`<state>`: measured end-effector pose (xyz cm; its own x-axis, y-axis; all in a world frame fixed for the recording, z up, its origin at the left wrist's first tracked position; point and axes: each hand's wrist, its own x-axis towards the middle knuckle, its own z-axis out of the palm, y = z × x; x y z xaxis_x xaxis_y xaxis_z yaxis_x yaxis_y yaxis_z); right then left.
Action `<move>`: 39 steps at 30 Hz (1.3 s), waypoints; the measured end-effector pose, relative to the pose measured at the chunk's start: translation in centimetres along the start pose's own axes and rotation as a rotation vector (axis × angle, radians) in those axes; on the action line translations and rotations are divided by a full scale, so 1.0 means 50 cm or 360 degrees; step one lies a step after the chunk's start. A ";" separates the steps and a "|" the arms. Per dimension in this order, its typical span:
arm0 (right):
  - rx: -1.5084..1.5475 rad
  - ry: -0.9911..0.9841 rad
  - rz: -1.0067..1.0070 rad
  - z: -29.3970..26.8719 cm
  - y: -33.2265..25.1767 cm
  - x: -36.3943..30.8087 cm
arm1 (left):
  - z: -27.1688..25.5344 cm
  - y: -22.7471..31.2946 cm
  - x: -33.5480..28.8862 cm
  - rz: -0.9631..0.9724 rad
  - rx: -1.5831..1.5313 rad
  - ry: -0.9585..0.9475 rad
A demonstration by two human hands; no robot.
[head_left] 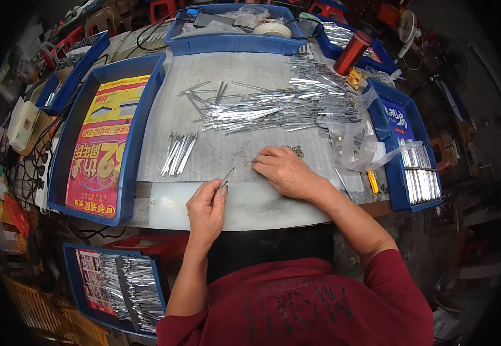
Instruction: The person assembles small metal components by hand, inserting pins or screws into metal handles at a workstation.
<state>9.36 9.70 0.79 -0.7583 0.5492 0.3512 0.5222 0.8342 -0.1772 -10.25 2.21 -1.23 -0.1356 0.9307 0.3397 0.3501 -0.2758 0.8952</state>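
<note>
My left hand (206, 209) is closed in a pinch around a thin metal strip (227, 176), its tip poking up past the thumb and forefinger. Over the grey mat, my right hand (285, 172) has its fingers bent and drawn together with the tips low; what they hold, if anything, is hidden. Just behind that hand lies a little heap of small metal parts (295, 151), partly covered by it. A large loose pile of shiny metal strips (267, 109) spreads across the mat beyond both hands. A neater bunch of strips (179, 154) lies to the left.
A blue tray lined with printed paper (157, 86) stands at left. Another blue tray (429, 203) on the right holds stacked strips, as does a lower-left tray (77, 288). Nearby are a clear plastic bag (351, 138), a yellow-handled cutter (372, 181) and a red flask (352, 53).
</note>
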 end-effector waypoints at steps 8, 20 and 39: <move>0.0233 0.0151 0.0225 -0.013 0.024 -0.007 | -0.004 0.004 0.001 -0.0012 -0.0005 -0.0035; 0.0130 0.0096 0.0267 0.016 0.021 0.002 | -0.001 -0.002 -0.002 -0.0053 -0.0050 -0.0009; -0.0184 -0.0217 -0.0022 0.014 0.029 0.019 | 0.001 -0.006 -0.006 -0.0043 -0.0023 0.0000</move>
<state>9.14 11.46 0.24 -0.8074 0.5459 0.2237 0.5469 0.8348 -0.0634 -10.26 2.02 -1.64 -0.1447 0.9378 0.3156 0.3326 -0.2543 0.9081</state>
